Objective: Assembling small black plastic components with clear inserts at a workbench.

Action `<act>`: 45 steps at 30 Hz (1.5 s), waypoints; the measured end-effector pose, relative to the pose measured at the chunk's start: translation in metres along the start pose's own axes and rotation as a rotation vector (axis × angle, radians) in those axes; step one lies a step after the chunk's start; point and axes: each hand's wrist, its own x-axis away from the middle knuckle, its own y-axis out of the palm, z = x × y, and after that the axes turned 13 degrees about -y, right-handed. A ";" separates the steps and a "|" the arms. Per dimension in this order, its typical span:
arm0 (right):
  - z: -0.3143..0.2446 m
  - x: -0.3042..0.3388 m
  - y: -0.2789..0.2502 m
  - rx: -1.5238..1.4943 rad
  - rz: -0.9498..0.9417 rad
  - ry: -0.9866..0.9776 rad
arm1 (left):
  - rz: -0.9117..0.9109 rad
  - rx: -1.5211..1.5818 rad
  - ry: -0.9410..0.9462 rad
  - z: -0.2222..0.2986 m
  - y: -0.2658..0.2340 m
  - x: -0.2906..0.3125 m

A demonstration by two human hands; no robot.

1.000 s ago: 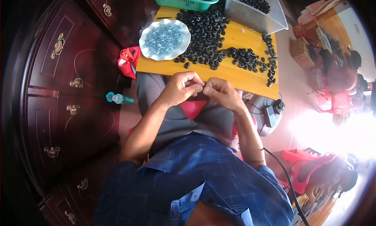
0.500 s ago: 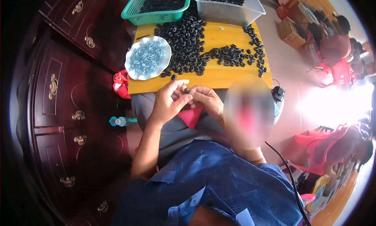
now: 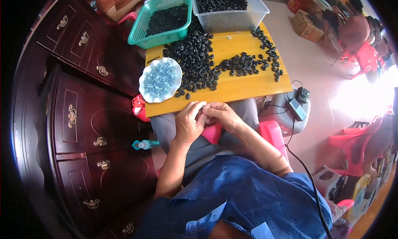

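Observation:
My left hand (image 3: 189,123) and my right hand (image 3: 224,117) meet over my lap, just off the near edge of the yellow table. Their fingertips pinch together around a small black part (image 3: 202,108), mostly covered by the fingers. Beyond them lies a heap of black ring-shaped parts (image 3: 194,58), with a smaller cluster of black parts (image 3: 240,65) to its right. A white scalloped plate (image 3: 178,81) at the table's left corner holds many tiny pale-blue, shiny pieces (image 3: 160,80).
At the far side stand a green basket (image 3: 159,41) and a clear plastic bin (image 3: 232,21), both holding black parts. Dark wooden cabinets (image 3: 95,127) line my left. A cable (image 3: 304,171) runs past my right arm from an adapter (image 3: 296,109). Other people sit farther off.
The view has shifted, so the table and both hands appear lower in the picture. My fingers remain together, now covering more of the black part.

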 end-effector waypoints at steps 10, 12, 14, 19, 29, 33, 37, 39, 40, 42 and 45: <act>-0.009 -0.008 -0.004 -0.172 -0.055 0.042 | 0.003 0.158 -0.175 0.004 0.006 -0.001; -0.007 -0.011 -0.012 -0.264 -0.121 0.009 | 0.040 0.115 -0.092 0.009 0.003 -0.008; -0.012 -0.009 -0.012 -0.302 -0.104 -0.018 | 0.030 0.102 -0.091 0.011 0.003 -0.012; -0.013 -0.009 -0.018 -0.294 -0.113 -0.027 | 0.010 0.060 -0.072 0.016 0.004 -0.015; -0.012 -0.009 -0.029 -0.168 -0.160 -0.015 | -0.041 0.000 -0.083 0.022 0.007 -0.015; -0.002 -0.007 -0.027 -0.010 -0.108 0.020 | -0.170 -0.058 -0.127 0.018 0.007 -0.013; 0.002 -0.008 -0.036 0.224 -0.158 -0.100 | -0.332 0.062 -0.225 0.011 -0.005 -0.015; -0.001 -0.008 -0.037 0.405 -0.289 -0.138 | -0.412 0.156 -0.327 0.001 -0.011 -0.017; -0.002 -0.008 -0.037 0.355 -0.305 -0.067 | -0.496 0.254 -0.431 -0.003 -0.013 -0.018; -0.013 -0.005 -0.031 0.280 -0.302 -0.011 | -0.611 0.418 -0.557 -0.001 -0.020 -0.026; -0.019 -0.004 -0.025 0.187 -0.281 0.069 | -0.768 0.430 -0.626 -0.008 -0.034 -0.051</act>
